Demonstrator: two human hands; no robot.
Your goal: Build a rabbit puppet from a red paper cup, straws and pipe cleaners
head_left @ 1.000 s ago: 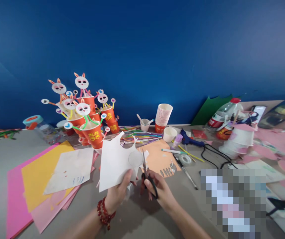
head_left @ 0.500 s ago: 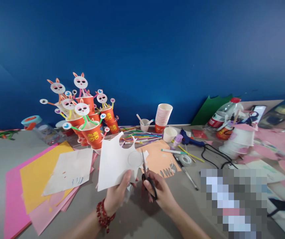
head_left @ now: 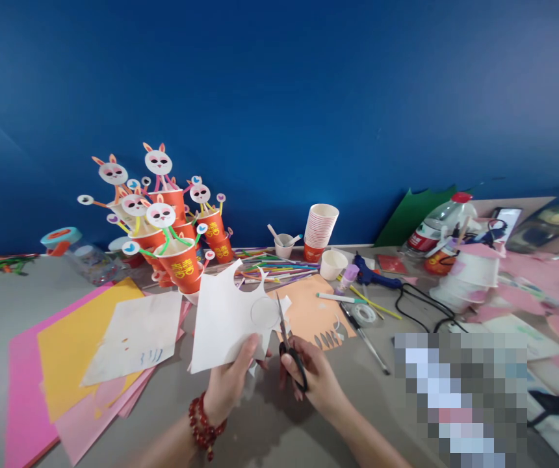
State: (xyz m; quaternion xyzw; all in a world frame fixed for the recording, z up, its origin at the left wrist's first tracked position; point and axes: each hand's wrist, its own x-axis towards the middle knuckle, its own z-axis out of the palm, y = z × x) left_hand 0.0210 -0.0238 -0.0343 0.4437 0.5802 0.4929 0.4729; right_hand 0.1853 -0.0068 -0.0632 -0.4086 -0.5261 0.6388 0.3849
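My left hand [head_left: 233, 377], with a red bead bracelet on its wrist, pinches the lower edge of a white paper sheet [head_left: 221, 325]. Rounded bites are cut from the sheet's top edge, and a drawn circle shows near its right side. In my right hand [head_left: 316, 374] is a pair of black-handled scissors [head_left: 293, 364], blades pointing up beside the paper's right edge. Whether the blades touch the paper I cannot tell. Beyond them lies a peach paper sheet [head_left: 303, 299] with several small leaf-shaped cuts.
Paper cups with rabbit figures [head_left: 179, 263] stand left of centre. Pink and yellow sheets [head_left: 65, 364] lie at left. Further back are stacked cups [head_left: 321, 231], colored sticks [head_left: 279, 268] and a blue glue gun [head_left: 377, 276] with its black cord. A bottle [head_left: 430, 227] stands at right.
Almost nothing differs. The paper and scissors hold nearly the same position, with the scissors' blades perhaps slightly shifted left; the camera view has moved a little.
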